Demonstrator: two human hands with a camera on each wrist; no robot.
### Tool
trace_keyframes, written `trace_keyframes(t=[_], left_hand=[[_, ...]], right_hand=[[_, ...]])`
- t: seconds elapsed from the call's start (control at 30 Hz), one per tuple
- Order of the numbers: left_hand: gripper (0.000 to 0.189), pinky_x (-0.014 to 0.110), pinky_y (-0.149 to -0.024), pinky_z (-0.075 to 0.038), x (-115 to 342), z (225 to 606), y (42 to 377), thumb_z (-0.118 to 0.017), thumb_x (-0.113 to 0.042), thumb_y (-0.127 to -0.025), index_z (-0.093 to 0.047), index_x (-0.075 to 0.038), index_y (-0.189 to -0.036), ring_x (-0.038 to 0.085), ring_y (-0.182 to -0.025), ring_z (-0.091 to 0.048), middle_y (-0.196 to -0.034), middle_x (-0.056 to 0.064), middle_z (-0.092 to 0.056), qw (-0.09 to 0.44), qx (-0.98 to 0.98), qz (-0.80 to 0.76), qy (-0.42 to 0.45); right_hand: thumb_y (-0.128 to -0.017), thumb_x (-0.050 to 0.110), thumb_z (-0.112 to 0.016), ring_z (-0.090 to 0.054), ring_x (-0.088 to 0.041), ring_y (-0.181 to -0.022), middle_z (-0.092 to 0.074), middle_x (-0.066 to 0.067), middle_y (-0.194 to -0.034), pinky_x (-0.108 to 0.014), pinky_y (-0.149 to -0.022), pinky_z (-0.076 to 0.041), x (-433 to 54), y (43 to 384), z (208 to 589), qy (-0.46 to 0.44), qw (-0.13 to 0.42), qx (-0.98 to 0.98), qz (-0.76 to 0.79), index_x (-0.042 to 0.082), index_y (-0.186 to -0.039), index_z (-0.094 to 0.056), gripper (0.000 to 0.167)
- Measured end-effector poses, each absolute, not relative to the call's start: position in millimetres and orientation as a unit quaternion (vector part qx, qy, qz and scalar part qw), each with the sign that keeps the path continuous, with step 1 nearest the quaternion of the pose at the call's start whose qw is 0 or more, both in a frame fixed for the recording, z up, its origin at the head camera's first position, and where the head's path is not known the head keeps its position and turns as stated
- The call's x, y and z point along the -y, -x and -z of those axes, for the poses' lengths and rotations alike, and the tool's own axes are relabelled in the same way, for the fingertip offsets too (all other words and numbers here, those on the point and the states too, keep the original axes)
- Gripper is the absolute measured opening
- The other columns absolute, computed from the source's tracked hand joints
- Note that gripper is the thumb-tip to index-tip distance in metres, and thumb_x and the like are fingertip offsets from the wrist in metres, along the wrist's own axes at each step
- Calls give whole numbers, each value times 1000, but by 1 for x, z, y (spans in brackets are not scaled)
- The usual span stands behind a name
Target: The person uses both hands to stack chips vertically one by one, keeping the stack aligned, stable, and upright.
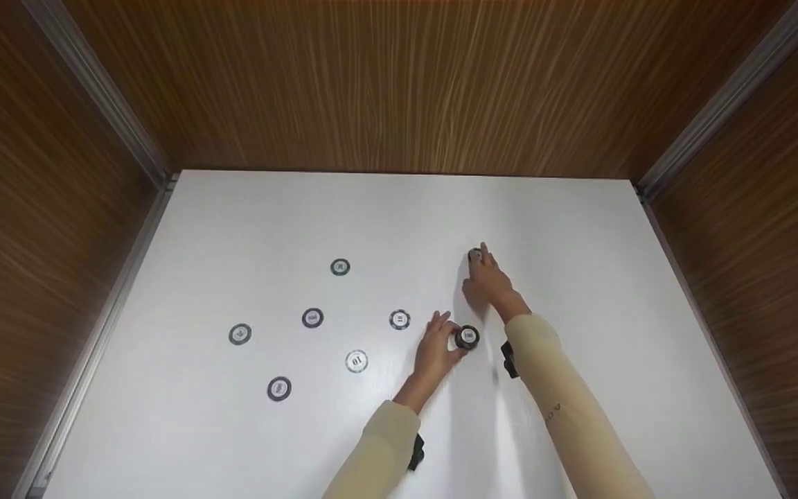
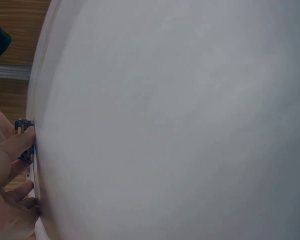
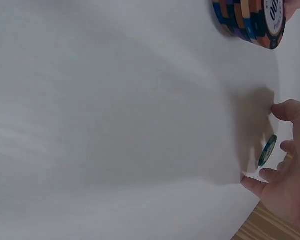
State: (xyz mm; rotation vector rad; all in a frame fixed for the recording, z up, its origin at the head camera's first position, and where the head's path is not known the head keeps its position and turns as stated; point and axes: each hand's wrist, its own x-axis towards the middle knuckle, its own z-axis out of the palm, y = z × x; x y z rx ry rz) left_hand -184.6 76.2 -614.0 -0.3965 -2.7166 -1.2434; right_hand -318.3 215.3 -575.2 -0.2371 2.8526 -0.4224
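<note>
A short stack of poker chips (image 1: 467,337) stands on the white table, its top chip dark with a white centre. My left hand (image 1: 435,353) holds the stack by its side, thumb at the near edge and a finger at the far edge. The right wrist view shows orange, blue and purple edges on this stack (image 3: 247,20). Farther back, my right hand (image 1: 489,278) reaches over a single poker chip (image 1: 475,255), its fingers partly covering it. In the right wrist view that green-edged chip (image 3: 268,150) shows between spread, slightly bent fingers.
Several loose chips lie flat to the left, among them a pale chip (image 1: 357,361), a dark chip (image 1: 279,389) and the rearmost chip (image 1: 340,267). Wood-grain panels (image 1: 399,90) enclose the white table (image 1: 163,430) at the back and both sides.
</note>
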Motion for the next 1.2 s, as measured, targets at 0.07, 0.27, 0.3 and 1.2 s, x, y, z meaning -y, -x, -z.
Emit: trace_keyframes(t=[0.07, 0.27, 0.3, 1.2], left_hand=[[35, 38, -106, -26, -77, 614, 184, -80, -8, -65, -60, -4, -93, 35, -125, -36, -127, 17, -50, 65, 900, 412, 130], [33, 37, -106, -25, -80, 613, 183, -80, -8, -66, -61, -4, -93, 34, -126, -35, -128, 16, -50, 53, 897, 420, 126], [33, 37, -106, -25, -80, 613, 183, -80, -9, -66, -61, -5, -93, 34, -126, -35, -128, 16, -50, 50, 899, 418, 125], [34, 37, -105, -26, -81, 615, 185, -80, -8, -64, -60, -3, -90, 35, -125, -36, -127, 17, -50, 54, 894, 428, 121]], right_hand=[[-92, 16, -46, -12, -41, -133, -1, -24, -149, -53, -101, -28, -217, 320, 575, 84, 135, -979, 130, -3, -144, -17, 63], [-96, 20, -40, -9, -38, -135, -8, -17, -151, -52, -105, -20, -223, 321, 576, 107, 159, -977, 93, 2, -145, -17, 57], [-96, 20, -40, -10, -37, -135, -11, -17, -150, -52, -105, -20, -224, 320, 576, 109, 158, -977, 94, 2, -145, -19, 56], [-86, 3, -53, -50, -36, -99, -52, -22, -105, -45, -81, -47, -231, 317, 583, 107, 18, -986, 125, -3, -114, -57, 29]])
